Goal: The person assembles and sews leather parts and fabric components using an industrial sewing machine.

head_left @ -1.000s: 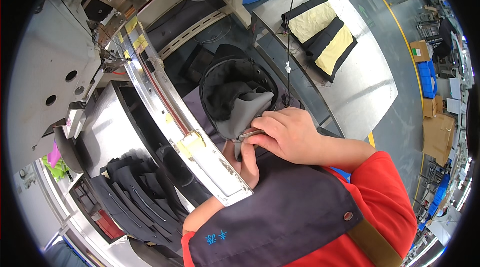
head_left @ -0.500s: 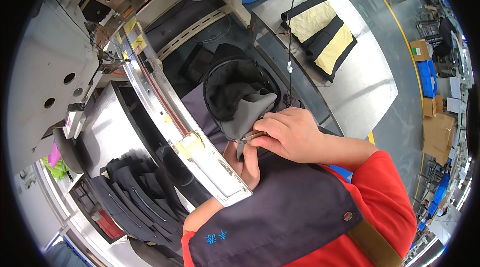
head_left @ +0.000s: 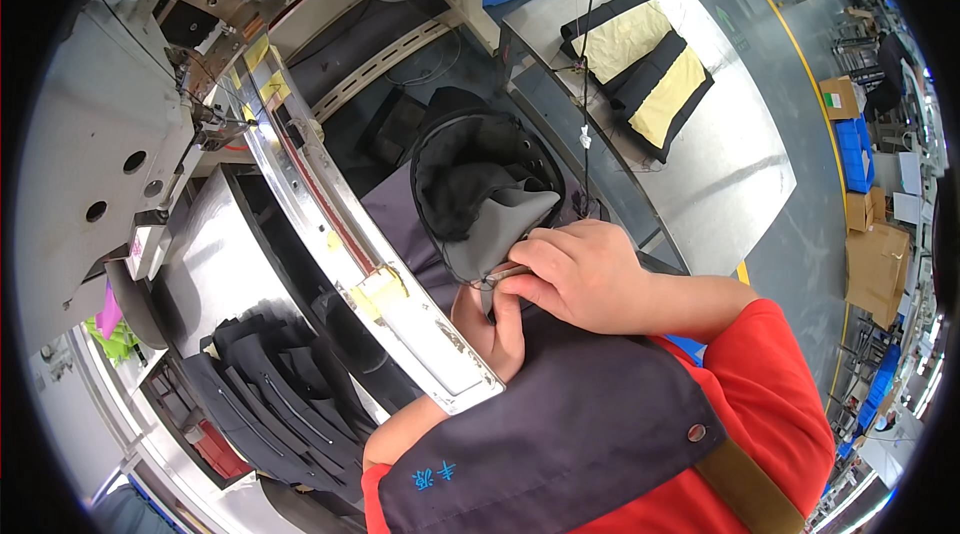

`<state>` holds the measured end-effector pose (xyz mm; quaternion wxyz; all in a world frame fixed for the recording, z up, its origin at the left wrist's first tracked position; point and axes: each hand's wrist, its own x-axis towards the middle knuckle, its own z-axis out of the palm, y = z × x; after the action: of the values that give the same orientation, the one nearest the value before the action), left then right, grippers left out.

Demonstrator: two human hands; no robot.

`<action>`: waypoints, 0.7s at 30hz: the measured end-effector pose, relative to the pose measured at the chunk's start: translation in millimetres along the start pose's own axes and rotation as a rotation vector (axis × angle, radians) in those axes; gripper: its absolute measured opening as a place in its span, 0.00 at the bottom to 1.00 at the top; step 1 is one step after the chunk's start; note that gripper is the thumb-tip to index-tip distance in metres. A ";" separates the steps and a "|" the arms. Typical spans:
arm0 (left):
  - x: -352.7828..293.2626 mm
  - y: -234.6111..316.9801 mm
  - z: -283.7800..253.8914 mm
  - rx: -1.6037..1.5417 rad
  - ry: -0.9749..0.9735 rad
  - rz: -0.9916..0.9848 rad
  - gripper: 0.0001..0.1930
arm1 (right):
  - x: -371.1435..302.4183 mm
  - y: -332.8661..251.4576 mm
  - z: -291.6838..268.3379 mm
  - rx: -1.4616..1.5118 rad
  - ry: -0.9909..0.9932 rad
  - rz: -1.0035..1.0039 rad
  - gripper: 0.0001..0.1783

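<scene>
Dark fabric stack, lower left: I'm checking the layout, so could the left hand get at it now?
Probably not directly: the left hand is at the grey cloth, with the pale machine arm apparently between hand and stack.

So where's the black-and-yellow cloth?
The black-and-yellow cloth lies on the shiny metal table, upper right in the head view, beyond the right hand.

Cardboard boxes (head_left: 877, 276), blue bin (head_left: 853, 156) beside yellow floor line (head_left: 779, 9).

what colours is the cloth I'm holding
The cloth is black and grey, showing best in the head view.
</scene>
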<state>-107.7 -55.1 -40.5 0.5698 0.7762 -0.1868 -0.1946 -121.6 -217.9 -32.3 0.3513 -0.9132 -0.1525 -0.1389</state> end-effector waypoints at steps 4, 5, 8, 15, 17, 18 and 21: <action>-1.5 -2.0 2.1 0.002 0.031 -0.061 0.12 | -0.2 -3.3 3.4 0.006 -0.008 0.054 0.13; -1.9 -2.9 2.5 0.005 0.040 -0.101 0.12 | -0.4 -1.9 3.0 0.007 -0.008 0.054 0.13; -2.2 -7.1 5.6 0.019 0.084 -0.100 0.12 | -0.1 2.6 1.5 0.051 -0.124 0.123 0.12; -4.7 -10.2 6.4 -0.061 0.098 -0.134 0.13 | -2.6 5.8 3.5 0.098 -0.074 0.017 0.13; -0.4 -1.8 2.0 -0.094 0.077 -0.175 0.15 | -3.6 6.2 2.9 0.110 -0.053 0.014 0.14; 1.2 3.9 1.2 -0.094 0.076 -0.175 0.15 | -4.1 6.8 3.1 0.081 -0.024 0.029 0.14; 3.7 14.7 -0.2 -0.124 0.075 -0.326 0.17 | -3.7 7.9 2.2 0.045 -0.004 0.050 0.15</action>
<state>-105.4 -61.0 -26.7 0.5840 0.7664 -0.0249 -0.2664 -121.6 -222.6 -39.9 0.3747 -0.9090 -0.1332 -0.1248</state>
